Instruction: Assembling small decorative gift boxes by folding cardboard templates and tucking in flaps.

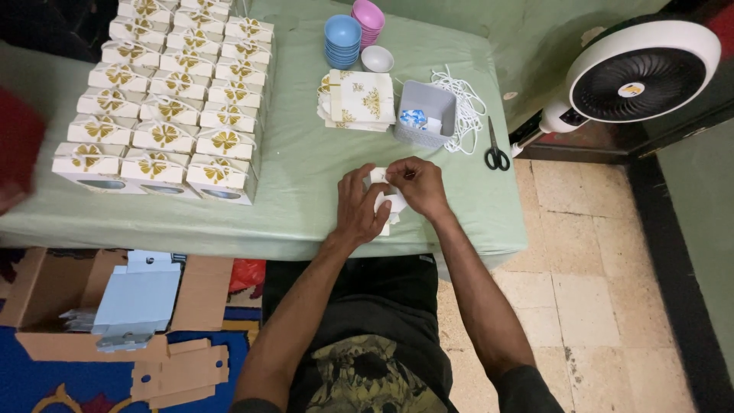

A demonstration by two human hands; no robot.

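Both hands, left hand (359, 210) and right hand (419, 186), pinch closed on a small white folded box (386, 200); finished gold-patterned white boxes (164, 107) stand in rows at the far left of the green surface (306, 168).

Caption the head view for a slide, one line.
Both hands, left hand and right hand, fold a small white box on a green-covered table beside rows of finished gift boxes.

Both hands cover most of the small white box (386, 200) at centre frame. A blurred red shape (17, 145) is cut off at the left edge. The contents of the grey basket (425, 115) are too small to tell.
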